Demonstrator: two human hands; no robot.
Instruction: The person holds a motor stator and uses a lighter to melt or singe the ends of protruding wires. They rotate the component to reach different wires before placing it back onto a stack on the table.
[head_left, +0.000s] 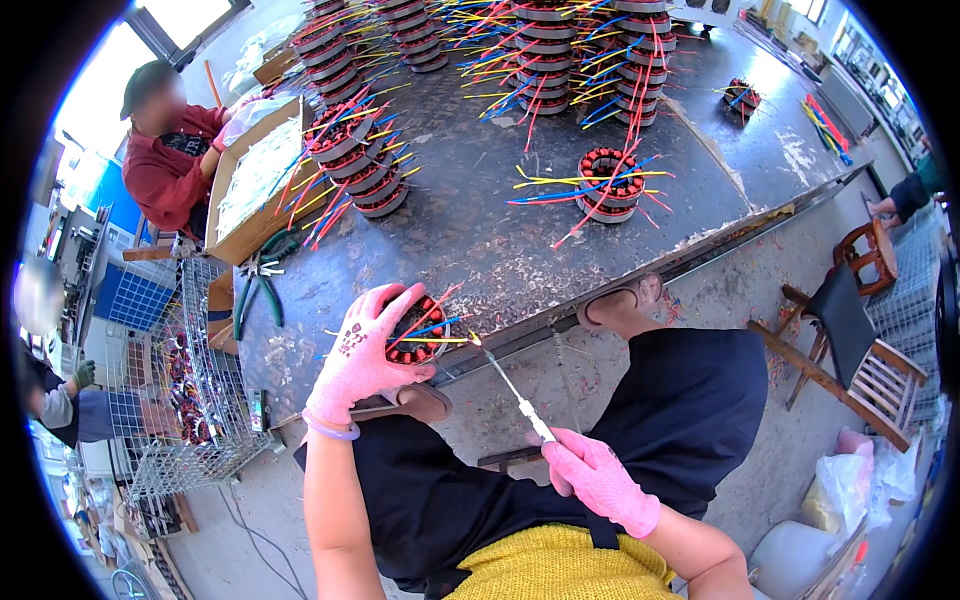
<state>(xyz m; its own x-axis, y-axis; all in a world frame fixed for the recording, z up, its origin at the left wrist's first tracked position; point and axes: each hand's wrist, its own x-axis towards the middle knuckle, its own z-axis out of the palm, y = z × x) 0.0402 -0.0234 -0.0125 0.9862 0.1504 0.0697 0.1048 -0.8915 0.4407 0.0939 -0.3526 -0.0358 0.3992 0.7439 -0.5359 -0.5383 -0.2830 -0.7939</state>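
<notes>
My left hand [362, 352], in a pink glove, is closed around a motor stator [437, 349] at the near edge of the table. The stator has red-wound coils with red, blue and yellow lead wires pointing right. My right hand [600, 478], also gloved in pink, grips a thin white-handled torch [525, 405] with a narrow metal stem. A small flame-like glow shows at its tip, close to the end of the yellow lead. Farther back on the table stands another stator [610, 212], its coloured wires spread out.
Tall stacks of stators [545, 60] and a leaning stack [365, 170] stand on the dark worn table [480, 240]. Green-handled pliers [262, 290] lie at its left. A co-worker [165, 150] sits by a cardboard box [222, 225]. A wire basket [190, 390] and a chair [850, 350] flank the table.
</notes>
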